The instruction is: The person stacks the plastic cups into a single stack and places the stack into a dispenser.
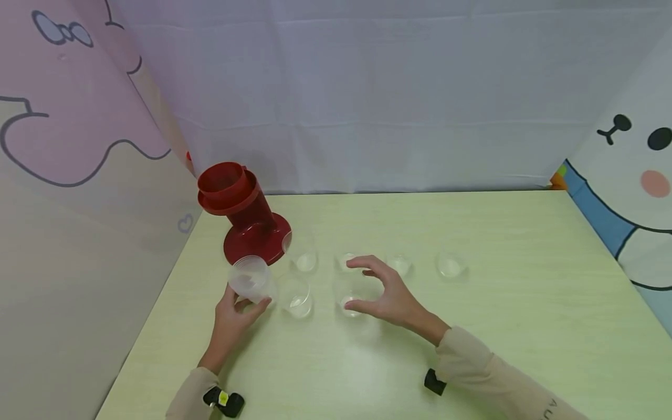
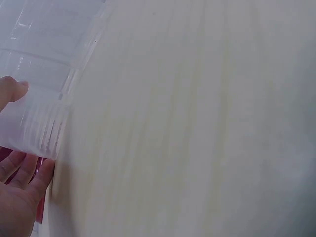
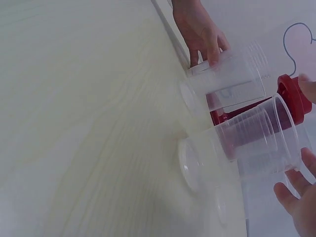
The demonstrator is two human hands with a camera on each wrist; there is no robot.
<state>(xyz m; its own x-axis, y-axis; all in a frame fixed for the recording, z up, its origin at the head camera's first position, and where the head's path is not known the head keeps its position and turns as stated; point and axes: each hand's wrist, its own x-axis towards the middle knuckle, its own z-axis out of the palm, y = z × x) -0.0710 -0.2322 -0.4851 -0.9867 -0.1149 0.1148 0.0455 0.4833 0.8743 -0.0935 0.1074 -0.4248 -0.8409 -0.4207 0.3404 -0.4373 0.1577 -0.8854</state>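
From the head view, the fingers of your left hand (image 1: 231, 321) are gripping a stack of clear cups (image 1: 251, 280), presumably keeping them nested. The fingers of your right hand (image 1: 391, 297) are parting widely around a clear cup (image 1: 349, 294); you're apparently matching its width, though contact is unclear. Beyond your left fingers, a red stand (image 1: 252, 230) is resting on the tabletop (image 1: 504, 315). Your right sleeve (image 1: 517, 382) is showing letters, seemingly "AU"; a yellow label (image 1: 224, 398) by your left wrist is staying unreadable.

From the left wrist, your thumb is pressing the stack's side, likely steadying it, opposite your other fingers.

From the right wrist, the cup is standing base-down between your thumb and fingers, its mouth facing upward.
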